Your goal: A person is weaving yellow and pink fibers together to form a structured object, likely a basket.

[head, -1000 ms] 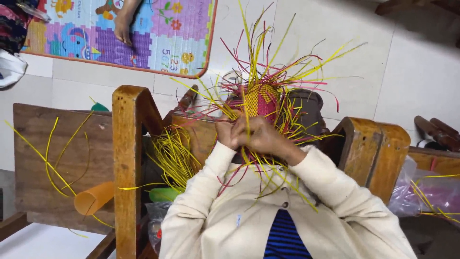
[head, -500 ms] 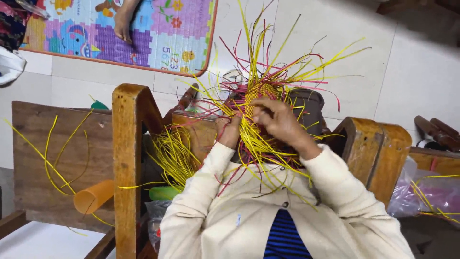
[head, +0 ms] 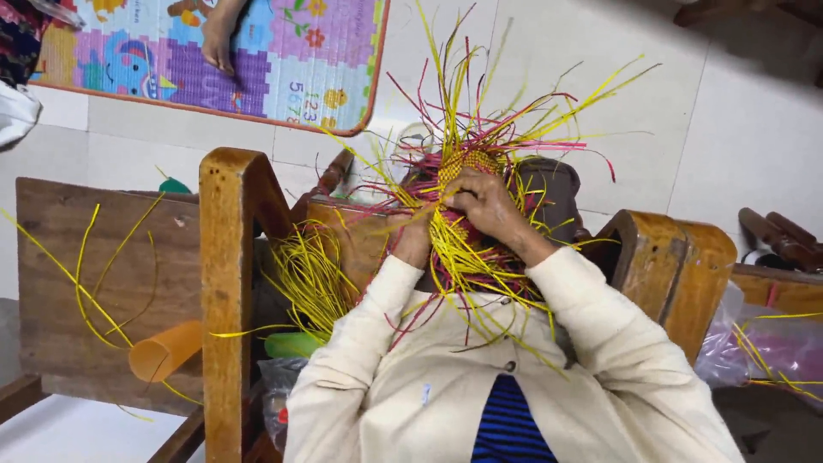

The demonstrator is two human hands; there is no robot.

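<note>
A half-woven basket (head: 467, 165) of yellow and red strips sits in front of me, with loose strip ends fanning out above and below it. My right hand (head: 484, 206) lies on its woven top, fingers curled around the strips. My left hand (head: 411, 238) grips the left side of the weave, partly hidden by strands. Both arms wear cream sleeves.
A wooden chair frame (head: 225, 257) stands at left, with a bundle of yellow strips (head: 313, 279) beside it and an orange cup (head: 163, 350) on a wooden board (head: 60, 283). Another person's foot (head: 219, 39) rests on a colourful play mat (head: 283, 51). A wooden armrest (head: 677, 266) is at right.
My right hand has moved from beside the left hand up onto the top of the weave. The basket has tilted slightly; the left hand stays at its side.
</note>
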